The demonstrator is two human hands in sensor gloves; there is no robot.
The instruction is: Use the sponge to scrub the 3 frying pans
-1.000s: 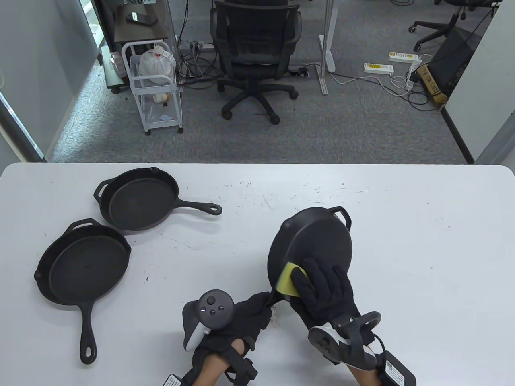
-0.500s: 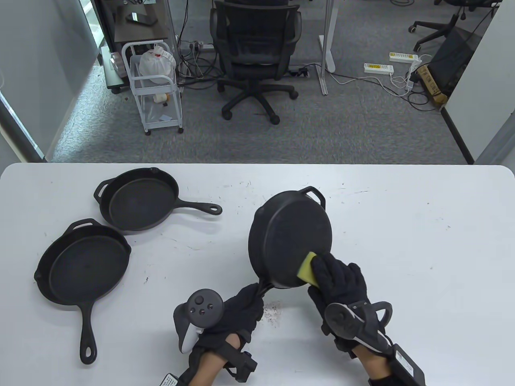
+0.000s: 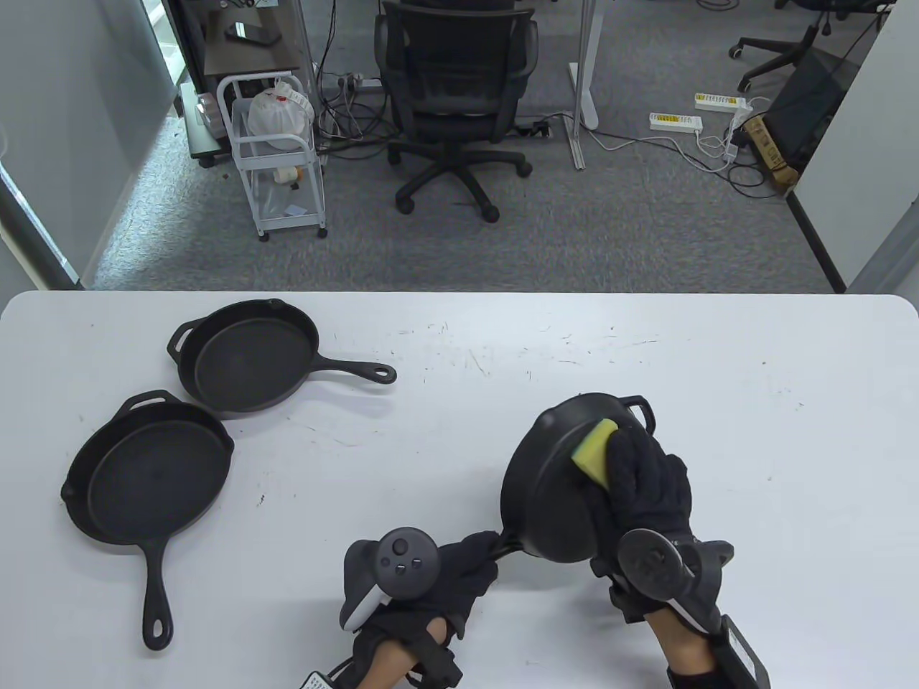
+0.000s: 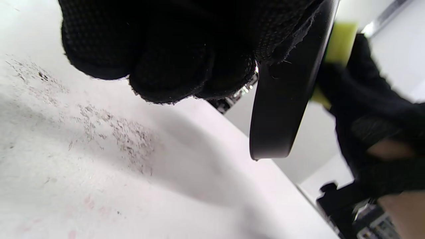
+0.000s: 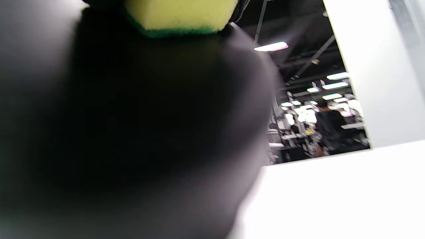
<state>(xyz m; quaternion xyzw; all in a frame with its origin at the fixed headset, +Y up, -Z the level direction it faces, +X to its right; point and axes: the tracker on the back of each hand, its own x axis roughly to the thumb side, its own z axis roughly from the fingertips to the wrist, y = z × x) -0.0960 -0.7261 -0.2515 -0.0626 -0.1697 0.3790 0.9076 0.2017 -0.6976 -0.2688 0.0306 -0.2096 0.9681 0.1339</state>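
My left hand [image 3: 459, 567] grips the handle of a black frying pan [image 3: 553, 488], held tilted above the table with its underside towards me. My right hand [image 3: 642, 474] presses a yellow sponge [image 3: 594, 445] against the upper part of that underside. The left wrist view shows the pan's rim [image 4: 285, 99] edge-on, the sponge [image 4: 338, 43] behind it and my curled gloved fingers [image 4: 166, 49]. In the right wrist view the sponge [image 5: 179, 15] sits at the top against the dark pan [image 5: 132, 132]. Two other black pans [image 3: 248, 355] [image 3: 147, 477] lie upright at the left.
Dark specks and scuff marks dot the white table [image 3: 754, 430] near my left hand. An office chair [image 3: 456, 93] and a white cart [image 3: 276, 154] stand on the floor beyond the far edge.
The held pan swung right and lower. My right hand slid the sponge from the pan's lower edge up to its upper part. My left hand shifted right.
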